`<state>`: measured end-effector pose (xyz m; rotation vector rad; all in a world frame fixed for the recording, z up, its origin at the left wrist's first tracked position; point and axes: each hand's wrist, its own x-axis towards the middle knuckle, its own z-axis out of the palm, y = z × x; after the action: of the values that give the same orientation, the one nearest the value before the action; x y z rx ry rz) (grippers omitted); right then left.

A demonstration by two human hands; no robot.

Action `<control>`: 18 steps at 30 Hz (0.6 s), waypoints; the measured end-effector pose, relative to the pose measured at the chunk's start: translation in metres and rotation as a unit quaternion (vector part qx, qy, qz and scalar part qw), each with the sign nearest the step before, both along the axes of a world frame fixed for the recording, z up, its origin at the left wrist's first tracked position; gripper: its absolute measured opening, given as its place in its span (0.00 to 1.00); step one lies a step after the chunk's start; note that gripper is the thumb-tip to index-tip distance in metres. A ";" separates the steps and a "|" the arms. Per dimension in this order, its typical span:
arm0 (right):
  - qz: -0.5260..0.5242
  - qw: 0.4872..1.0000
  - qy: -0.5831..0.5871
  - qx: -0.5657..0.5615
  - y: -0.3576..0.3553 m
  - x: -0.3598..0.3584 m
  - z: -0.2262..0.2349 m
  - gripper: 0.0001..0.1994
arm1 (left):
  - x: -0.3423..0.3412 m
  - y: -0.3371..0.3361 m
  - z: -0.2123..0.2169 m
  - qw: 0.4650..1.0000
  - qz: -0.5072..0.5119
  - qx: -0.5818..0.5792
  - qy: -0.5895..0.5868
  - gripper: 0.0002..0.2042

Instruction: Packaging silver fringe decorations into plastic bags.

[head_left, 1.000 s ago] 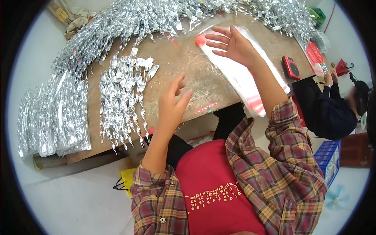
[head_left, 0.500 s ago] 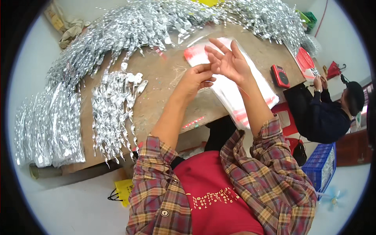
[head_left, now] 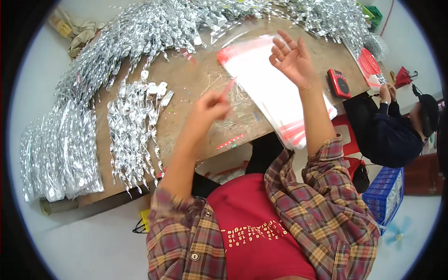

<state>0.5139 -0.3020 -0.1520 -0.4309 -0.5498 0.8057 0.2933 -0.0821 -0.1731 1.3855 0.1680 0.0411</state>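
My left hand [head_left: 211,108] is closed and a little blurred above the table's front half. From its fingertips sticks up a thin pinkish-red strip [head_left: 230,85]. Palm showing and fingers loosely spread, my right hand [head_left: 294,60] is raised over a stack of clear-white plastic bags [head_left: 275,88] with red ends. Nothing shows in that hand. To the left of my left hand lies a bunch of silver twisted foil strands [head_left: 135,126] with white tabs at the top.
Silver foil strands [head_left: 154,32] heap along the table's [head_left: 186,121] far edge; bagged ones [head_left: 60,154] lie at left. At right are a red radio [head_left: 339,83] and a red basket [head_left: 368,61]. A co-worker in dark clothes [head_left: 392,133] sits beyond, near a blue crate [head_left: 383,196].
My hands have moved apart: the left went left and nearer to me, with the red strip now showing in it. My right hand shifted right and slightly farther away.
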 end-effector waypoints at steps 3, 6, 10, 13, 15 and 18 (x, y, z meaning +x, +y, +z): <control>-0.052 0.995 -0.034 -0.072 -0.008 0.002 -0.003 0.25 | -0.104 0.032 -0.012 0.993 -0.020 0.084 0.077 0.04; -0.100 0.964 -0.072 -0.235 0.012 -0.007 -0.006 0.20 | -0.230 0.065 -0.037 0.980 0.036 0.030 0.194 0.05; -0.057 0.924 -0.179 -0.334 0.076 -0.044 -0.001 0.17 | -0.424 0.069 -0.156 0.735 -0.027 0.524 0.429 0.12; -0.041 0.836 -0.359 -0.413 0.112 -0.092 -0.008 0.16 | -0.439 0.078 -0.138 0.675 0.073 0.452 0.579 0.14; 0.039 0.798 -0.434 -0.417 0.134 -0.115 -0.018 0.17 | -0.414 0.108 -0.097 0.633 0.232 0.497 0.546 0.13; 0.039 0.734 -0.496 -0.463 0.167 -0.151 -0.033 0.20 | -0.318 0.119 -0.010 0.708 0.463 0.485 0.223 0.09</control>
<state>0.3632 -0.1350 -0.1853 -1.8522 -1.1415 0.8510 -0.0247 0.0369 -0.1833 2.2047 1.4243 0.7333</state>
